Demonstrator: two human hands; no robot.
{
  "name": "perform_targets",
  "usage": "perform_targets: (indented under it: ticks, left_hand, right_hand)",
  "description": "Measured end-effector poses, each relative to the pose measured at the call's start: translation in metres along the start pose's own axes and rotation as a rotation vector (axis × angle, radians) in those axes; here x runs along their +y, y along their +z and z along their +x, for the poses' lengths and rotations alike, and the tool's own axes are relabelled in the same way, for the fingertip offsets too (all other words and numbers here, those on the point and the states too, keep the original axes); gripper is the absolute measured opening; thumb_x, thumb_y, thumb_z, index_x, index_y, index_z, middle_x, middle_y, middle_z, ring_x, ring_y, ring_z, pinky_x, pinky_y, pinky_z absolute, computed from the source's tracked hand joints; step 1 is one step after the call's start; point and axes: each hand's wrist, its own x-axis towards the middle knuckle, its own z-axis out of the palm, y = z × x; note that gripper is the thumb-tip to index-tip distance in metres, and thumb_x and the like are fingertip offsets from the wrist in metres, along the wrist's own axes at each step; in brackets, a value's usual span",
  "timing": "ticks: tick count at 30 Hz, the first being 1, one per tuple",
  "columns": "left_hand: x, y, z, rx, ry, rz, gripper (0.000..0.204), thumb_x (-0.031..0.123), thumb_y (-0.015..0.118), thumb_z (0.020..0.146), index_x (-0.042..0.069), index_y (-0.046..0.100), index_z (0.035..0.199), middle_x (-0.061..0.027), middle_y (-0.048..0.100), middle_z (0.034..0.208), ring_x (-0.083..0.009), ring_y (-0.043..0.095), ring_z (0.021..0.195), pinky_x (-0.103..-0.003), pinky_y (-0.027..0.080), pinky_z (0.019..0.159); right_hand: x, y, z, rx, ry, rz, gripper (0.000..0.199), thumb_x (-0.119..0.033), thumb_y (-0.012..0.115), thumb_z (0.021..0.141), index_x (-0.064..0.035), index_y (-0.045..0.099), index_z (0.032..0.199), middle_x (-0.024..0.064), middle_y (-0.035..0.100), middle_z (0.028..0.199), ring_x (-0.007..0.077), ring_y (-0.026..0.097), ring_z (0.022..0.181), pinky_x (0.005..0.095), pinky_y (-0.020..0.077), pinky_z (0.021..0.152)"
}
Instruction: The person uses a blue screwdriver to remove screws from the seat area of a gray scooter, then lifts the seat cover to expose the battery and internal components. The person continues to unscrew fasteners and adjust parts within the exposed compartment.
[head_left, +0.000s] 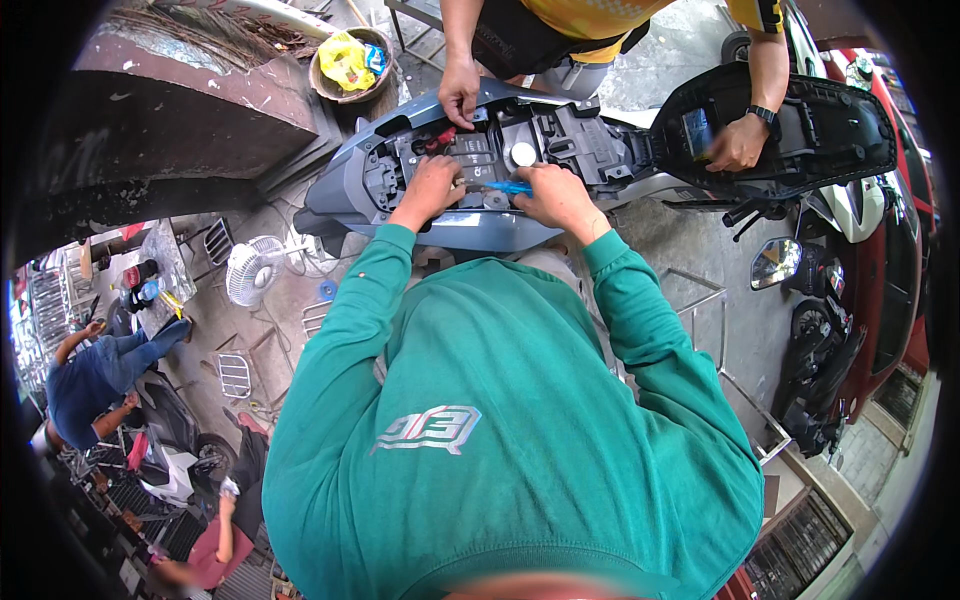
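Before me is a grey-blue scooter (pixel 480 234) with its seat (pixel 845 125) swung open to the right, baring the black compartment under it. My right hand (pixel 560 198) grips a blue-handled tool (pixel 512 187) that points left; its exact kind is unclear. Bent over the compartment's near left part, my left hand (pixel 433 188) has its fingers curled close to the tool's far end. What they pinch, if anything, is hidden. A dark battery-like block (pixel 474 150) sits just beyond the tool, with a red part (pixel 437 140) beside it. A round white cap (pixel 523 154) is near my right hand.
Across the scooter, a person in a yellow shirt (pixel 600 20) reaches one hand (pixel 460 92) toward the compartment and rests the other (pixel 738 143) on the open seat. A bin (pixel 345 95), a white fan (pixel 254 270), metal frames and parked motorbikes surround me. Two other people work at left.
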Motion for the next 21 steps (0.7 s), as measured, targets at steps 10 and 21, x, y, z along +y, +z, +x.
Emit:
perform_targets:
  ticks: [10,21]
  left_hand:
    - [0.007,-0.007,-0.002,-0.014,-0.029,-0.02,0.027,0.024,0.077,0.084,0.004,0.07,0.1,-0.0136,0.067,0.104,-0.0338,0.062,0.108,-0.049,0.045,0.098]
    - [0.004,-0.008,-0.007,0.026,0.004,-0.045,0.028,0.024,0.077,0.085,0.002,0.071,0.101,-0.0136,0.068,0.102,-0.0338,0.062,0.105,-0.045,0.046,0.095]
  right_hand:
    - [0.032,0.03,-0.009,0.013,0.064,0.194,0.041,-0.034,0.069,0.09,-0.0051,0.072,0.119,0.0221,0.073,0.108,0.0414,0.07,0.103,0.0507,0.0553,0.091]
    - [-0.007,0.084,0.037,0.222,0.122,0.731,0.036,-0.029,0.081,0.088,-0.0016,0.068,0.108,0.02,0.072,0.089,0.039,0.07,0.084,0.0454,0.0541,0.079]
